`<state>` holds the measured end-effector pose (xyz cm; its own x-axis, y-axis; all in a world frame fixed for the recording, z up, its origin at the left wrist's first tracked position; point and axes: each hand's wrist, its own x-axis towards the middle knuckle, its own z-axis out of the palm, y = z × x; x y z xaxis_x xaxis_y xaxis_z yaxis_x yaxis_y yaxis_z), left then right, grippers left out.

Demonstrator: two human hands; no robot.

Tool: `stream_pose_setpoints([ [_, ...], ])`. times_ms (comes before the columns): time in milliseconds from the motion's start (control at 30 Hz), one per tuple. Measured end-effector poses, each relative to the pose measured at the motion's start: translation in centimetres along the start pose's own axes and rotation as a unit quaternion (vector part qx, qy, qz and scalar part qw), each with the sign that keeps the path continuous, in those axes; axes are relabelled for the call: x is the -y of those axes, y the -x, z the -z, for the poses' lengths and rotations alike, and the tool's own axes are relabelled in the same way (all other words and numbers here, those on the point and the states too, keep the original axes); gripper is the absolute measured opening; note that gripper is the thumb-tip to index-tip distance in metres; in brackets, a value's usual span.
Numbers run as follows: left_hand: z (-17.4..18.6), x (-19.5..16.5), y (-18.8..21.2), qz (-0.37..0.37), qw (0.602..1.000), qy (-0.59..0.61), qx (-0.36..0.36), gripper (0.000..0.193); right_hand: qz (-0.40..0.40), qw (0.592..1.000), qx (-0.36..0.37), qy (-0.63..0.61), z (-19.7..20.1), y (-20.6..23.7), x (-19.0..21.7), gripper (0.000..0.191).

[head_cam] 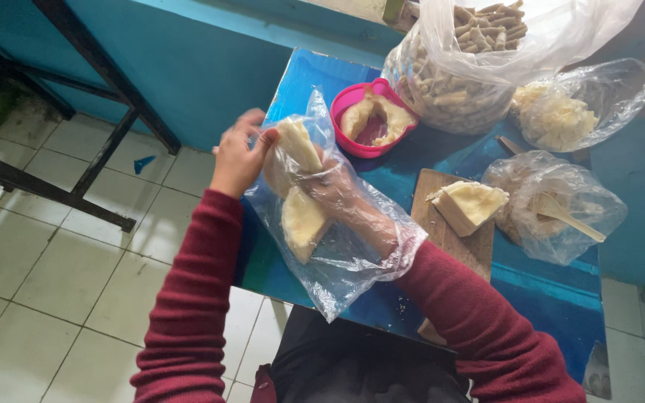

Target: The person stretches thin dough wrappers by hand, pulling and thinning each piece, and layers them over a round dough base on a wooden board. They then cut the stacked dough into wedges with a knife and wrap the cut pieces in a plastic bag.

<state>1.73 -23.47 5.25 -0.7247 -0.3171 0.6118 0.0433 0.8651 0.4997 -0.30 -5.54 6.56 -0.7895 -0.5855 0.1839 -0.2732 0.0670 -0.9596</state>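
Observation:
My right hand (341, 195) is inside a clear plastic bag (352, 257), gripping pale yellow wedge-shaped pieces (301, 216) through it. My left hand (237, 157) holds the bag's open edge and touches the upper pale piece (298, 143). Both arms wear dark red sleeves. The bag hangs over the near left part of the blue table (546, 295).
A pink bowl (352, 101) with pale slices sits behind the bag. On a wooden cutting board (434, 224) lies a pale block (472, 203). Three clear bags stand at the back right: stick pieces (449, 82), pale chunks (561, 116), and a wooden spoon (569, 213). White tiled floor at left.

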Motion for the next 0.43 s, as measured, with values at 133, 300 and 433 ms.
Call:
stream_pose_setpoints([
  [133, -0.3, 0.0, -2.1, 0.182, 0.968, 0.129, 0.117, 0.023, 0.044, 0.996, 0.018, -0.079, 1.3, 1.1, -0.3, 0.048],
  [300, -2.2, -0.7, -1.9, 0.157, 0.985, -0.007, 0.067, 0.018, 0.209, 0.926, 0.001, 0.313, 3.4, 4.3, -0.8, 0.047],
  [433, -4.3, -1.7, -2.1, 0.165, 0.981, -0.064, 0.08, 0.021, 0.105, 0.965, -0.008, 0.241, 3.2, 5.9, -1.4, 0.058],
])
